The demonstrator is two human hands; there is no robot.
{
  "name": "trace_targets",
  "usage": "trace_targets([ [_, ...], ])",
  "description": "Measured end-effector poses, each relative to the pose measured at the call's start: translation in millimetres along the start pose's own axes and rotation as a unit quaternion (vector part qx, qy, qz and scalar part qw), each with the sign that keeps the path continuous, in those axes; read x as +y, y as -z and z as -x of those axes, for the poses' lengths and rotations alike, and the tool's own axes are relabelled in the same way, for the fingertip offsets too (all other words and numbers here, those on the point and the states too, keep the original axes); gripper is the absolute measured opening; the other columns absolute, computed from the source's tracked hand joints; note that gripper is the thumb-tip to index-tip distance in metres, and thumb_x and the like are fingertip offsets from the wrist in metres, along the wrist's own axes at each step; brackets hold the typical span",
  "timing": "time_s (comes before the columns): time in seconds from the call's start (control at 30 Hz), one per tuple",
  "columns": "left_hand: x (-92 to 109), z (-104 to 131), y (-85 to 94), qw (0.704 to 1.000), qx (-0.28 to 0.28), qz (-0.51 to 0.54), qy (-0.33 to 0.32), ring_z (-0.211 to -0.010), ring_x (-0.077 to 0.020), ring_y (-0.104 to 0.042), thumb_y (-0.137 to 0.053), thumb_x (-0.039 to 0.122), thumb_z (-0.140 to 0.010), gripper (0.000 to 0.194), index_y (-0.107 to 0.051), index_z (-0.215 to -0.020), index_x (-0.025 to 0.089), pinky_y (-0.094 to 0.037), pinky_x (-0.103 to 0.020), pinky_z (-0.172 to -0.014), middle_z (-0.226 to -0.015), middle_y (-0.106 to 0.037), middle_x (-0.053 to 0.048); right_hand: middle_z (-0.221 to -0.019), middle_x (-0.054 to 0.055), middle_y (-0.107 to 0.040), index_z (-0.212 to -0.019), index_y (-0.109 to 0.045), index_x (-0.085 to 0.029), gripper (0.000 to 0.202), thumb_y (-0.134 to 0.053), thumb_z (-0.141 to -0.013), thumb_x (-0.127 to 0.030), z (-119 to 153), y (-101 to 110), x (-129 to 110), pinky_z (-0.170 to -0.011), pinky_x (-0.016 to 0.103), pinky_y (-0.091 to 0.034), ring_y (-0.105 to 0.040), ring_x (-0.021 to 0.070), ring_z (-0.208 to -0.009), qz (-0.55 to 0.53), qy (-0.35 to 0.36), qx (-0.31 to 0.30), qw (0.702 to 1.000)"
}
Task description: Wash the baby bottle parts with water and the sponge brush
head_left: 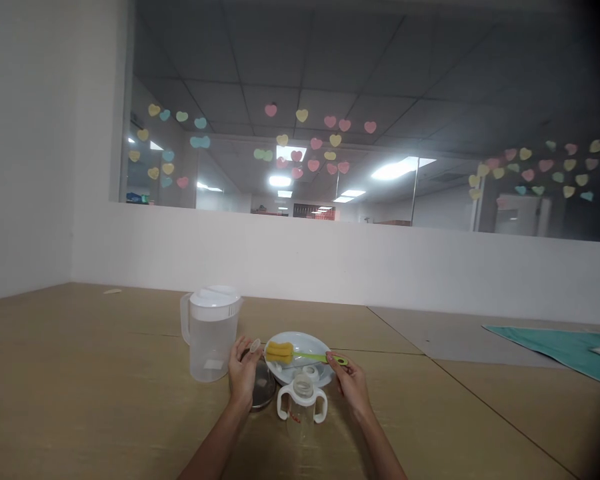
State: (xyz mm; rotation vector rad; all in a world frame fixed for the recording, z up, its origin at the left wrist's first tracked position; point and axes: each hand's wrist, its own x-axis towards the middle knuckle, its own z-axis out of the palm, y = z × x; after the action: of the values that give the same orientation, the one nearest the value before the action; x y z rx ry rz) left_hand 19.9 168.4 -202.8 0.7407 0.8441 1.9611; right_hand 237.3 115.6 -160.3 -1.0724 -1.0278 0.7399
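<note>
My right hand (351,387) grips the green handle of a bottle brush (280,352), whose yellow sponge head points left over a white plate (317,343). Between the fingers of my left hand (244,373) is a small, translucent, rounded piece (255,345), perhaps a bottle nipple. The sponge is close to it, just to the right. A clear baby bottle (303,403) with two white handles stands upright and uncapped in front of the plate. On the plate lies a white ring-shaped part (310,372). A dark metal bowl or dish (264,387) is partly hidden behind my left hand.
A translucent lidded pitcher (214,337) stands left of my left hand, its handle facing left. Farther right, a teal cloth (540,343) lies on the tan table (105,387). A white wall (305,260) with a window rises behind the table.
</note>
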Motion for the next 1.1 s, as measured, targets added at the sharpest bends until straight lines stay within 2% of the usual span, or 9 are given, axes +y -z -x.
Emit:
trace_targets([
  [0.2, 6, 4, 0.2, 0.998, 0.011, -0.026, -0.047, -0.103, -0.0197, -0.062, -0.077, 0.029, -0.068, 0.053, -0.053, -0.114, 0.021, -0.051, -0.029, -0.085, -0.128, -0.053, -0.012, -0.064, 0.005, -0.068, -0.078, -0.07, -0.012, 0.053, -0.076, -0.049, -0.056, 0, 0, 0, -0.032, 0.021, -0.023, -0.031, 0.0038, -0.033, -0.009, 0.008, 0.002, 1.0],
  [0.47, 18, 14, -3.8, 0.995, -0.009, -0.04, -0.089, -0.095, -0.0189, -0.065, -0.074, 0.039, -0.067, 0.053, -0.052, -0.111, 0.02, -0.052, -0.025, -0.077, -0.124, -0.055, -0.011, -0.062, 0.004, -0.067, -0.076, -0.07, -0.012, 0.048, -0.076, -0.052, -0.052, 1, 1, -1, -0.032, 0.02, -0.024, -0.031, 0.0041, -0.034, 0.002, -0.004, 0.002, 1.0],
  [0.63, 20, 14, -3.6, 0.995, 0.0, -0.041, -0.096, -0.098, -0.0196, -0.065, -0.073, 0.038, -0.069, 0.051, -0.051, -0.112, 0.02, -0.052, -0.026, -0.08, -0.117, -0.059, -0.01, -0.054, 0.002, -0.064, -0.075, -0.069, -0.012, 0.048, -0.075, -0.051, -0.052, 2, 1, -2, -0.032, 0.02, -0.021, -0.03, 0.0044, -0.033, -0.004, -0.013, 0.009, 1.0],
  [0.9, 17, 9, -2.8, 0.993, 0.028, -0.026, -0.109, -0.093, -0.0183, -0.067, -0.077, 0.038, -0.065, 0.051, -0.053, -0.106, 0.02, -0.054, -0.026, -0.081, -0.127, -0.053, -0.01, -0.055, 0.003, -0.064, -0.075, -0.068, -0.011, 0.049, -0.075, -0.049, -0.053, -2, 3, 2, -0.031, 0.021, -0.021, -0.031, 0.0048, -0.032, 0.003, -0.008, 0.015, 1.0],
  [1.1, 11, 2, -1.5, 0.995, 0.053, 0.021, -0.076, -0.091, -0.0167, -0.067, -0.079, 0.026, -0.066, 0.055, -0.049, -0.112, 0.022, -0.056, -0.03, -0.081, -0.129, -0.05, -0.011, -0.059, 0.003, -0.066, -0.073, -0.068, -0.012, 0.046, -0.075, -0.05, -0.052, -1, 2, 2, -0.032, 0.021, -0.022, -0.032, 0.0046, -0.033, 0.0, -0.003, 0.011, 1.0],
])
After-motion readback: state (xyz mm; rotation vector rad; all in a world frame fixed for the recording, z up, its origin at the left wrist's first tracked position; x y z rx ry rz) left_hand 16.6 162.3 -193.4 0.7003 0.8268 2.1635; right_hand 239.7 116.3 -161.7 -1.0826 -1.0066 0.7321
